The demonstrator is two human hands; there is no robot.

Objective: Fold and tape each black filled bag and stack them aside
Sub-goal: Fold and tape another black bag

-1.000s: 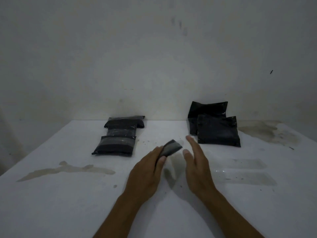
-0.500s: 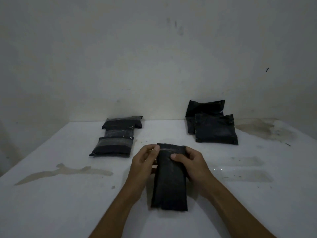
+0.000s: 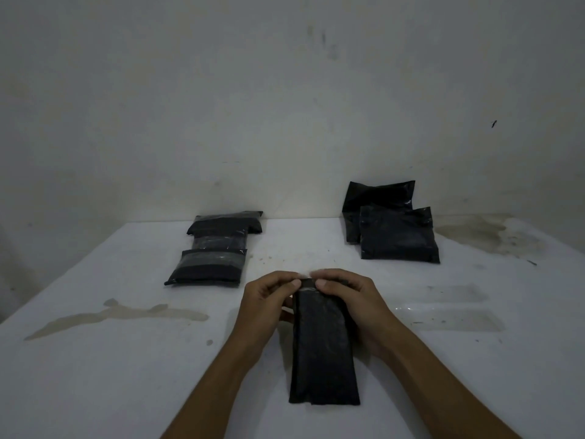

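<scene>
A: Where is the bag being worked on?

B: A black bag point(image 3: 323, 350) lies lengthwise on the white table point(image 3: 95, 359), right in front of the person, its near end flat on the surface and its far end raised between the hands.

A: What are the hands doing?

B: The left hand point(image 3: 269, 299) has its fingers curled round the left side of the bag's far end, thumb on top. The right hand point(image 3: 345, 296) grips the right side the same way. The two thumbs nearly meet over the top edge, where a pale strip shows; whether that is tape cannot be told.

A: And the other bags?

B: To the far left sits a row of folded bags point(image 3: 215, 248), each with a greyish band across it. To the far right, near the wall point(image 3: 285, 106), two unfolded bags point(image 3: 395, 232) lean one against the other. A brownish stain point(image 3: 117, 315) marks the table on the left.
</scene>
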